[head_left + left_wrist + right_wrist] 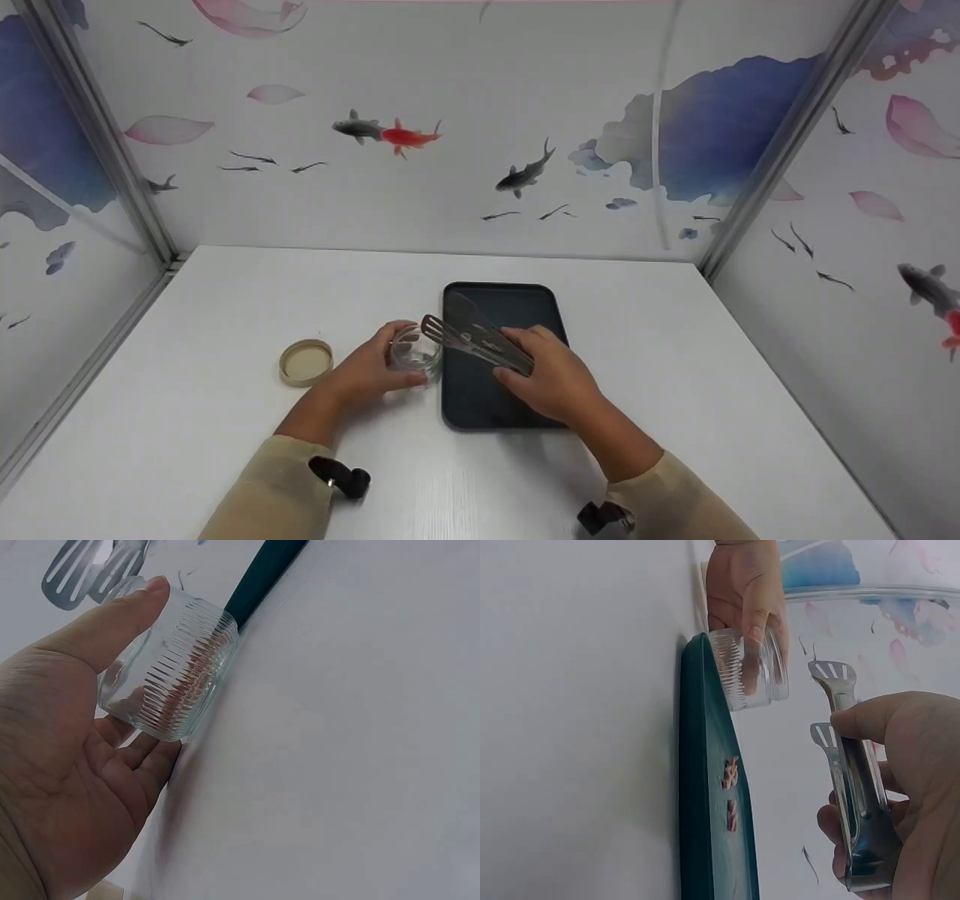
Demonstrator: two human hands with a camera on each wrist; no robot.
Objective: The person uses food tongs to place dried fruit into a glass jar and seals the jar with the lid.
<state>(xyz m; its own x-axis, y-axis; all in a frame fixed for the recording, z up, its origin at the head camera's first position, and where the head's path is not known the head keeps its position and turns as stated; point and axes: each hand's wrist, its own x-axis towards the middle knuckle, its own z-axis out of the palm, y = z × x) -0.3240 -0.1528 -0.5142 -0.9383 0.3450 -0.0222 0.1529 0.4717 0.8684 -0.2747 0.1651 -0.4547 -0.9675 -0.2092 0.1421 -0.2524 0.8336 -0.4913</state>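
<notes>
My left hand (364, 369) holds a clear ribbed glass jar (176, 671), thumb on one side and fingers on the other. The jar has no lid on it and stands beside the left edge of a dark tray (487, 409). My right hand (555, 379) grips metal tongs (862, 802) above the tray. Their two slotted tips are apart with nothing between them, and they point toward the jar. On the tray, two small brown twisted pieces (730, 774) show in the right wrist view; in the head view the tongs and hand cover part of the tray.
A round beige lid (306, 363) lies on the white table (375, 465), left of my left hand. White panels (450, 202) printed with fish and petals stand behind the table and at both sides, with metal posts (780, 142) at the corners.
</notes>
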